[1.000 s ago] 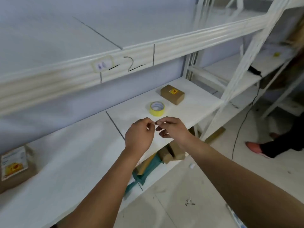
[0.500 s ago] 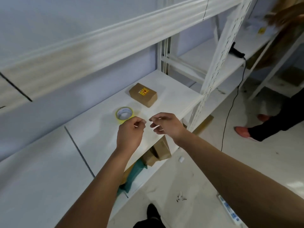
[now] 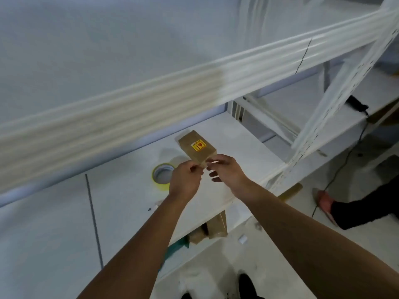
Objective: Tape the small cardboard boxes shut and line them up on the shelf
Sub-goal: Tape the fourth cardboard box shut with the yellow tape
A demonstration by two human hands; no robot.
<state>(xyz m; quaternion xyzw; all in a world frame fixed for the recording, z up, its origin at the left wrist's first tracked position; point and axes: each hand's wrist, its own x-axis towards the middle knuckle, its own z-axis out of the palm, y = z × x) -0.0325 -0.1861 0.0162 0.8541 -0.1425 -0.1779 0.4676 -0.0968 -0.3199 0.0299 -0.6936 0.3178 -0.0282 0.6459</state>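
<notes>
Head camera, looking down over both forearms at the white shelf [image 3: 121, 201]. A roll of yellow tape [image 3: 163, 175] lies flat on it, and I place everything from that roll. The small cardboard box [image 3: 197, 148], with a yellow and red sticker on top, sits on the shelf just behind and to the right of the roll, close to it but apart.

The left hand [image 3: 185, 180] hangs just right of the roll, covering its right edge. The right hand [image 3: 228, 173] is further right again. Both sets of fingers [image 3: 195, 167] are drawn in toward each other, thumb against forefinger. They pinch what I take to be a short strip of tape [image 3: 212, 162], though it is pale and too blurred to be sure. The right hand's other fingers hang loosely spread.

The box lies straight ahead of the pinch. Its long axis runs from far left to near right, so its near end points into the gap between the two hands. That near end meets the fingertips in the picture; whether they touch it I cannot tell. Neither hand looks clearly nearer, so I'd judge the strip can go forward and down across that end.

Below and right of the roll, more cardboard boxes [image 3: 216, 225] stand on the lower shelf. Far right of it, another person's foot [image 3: 322, 201] rests on the floor.
</notes>
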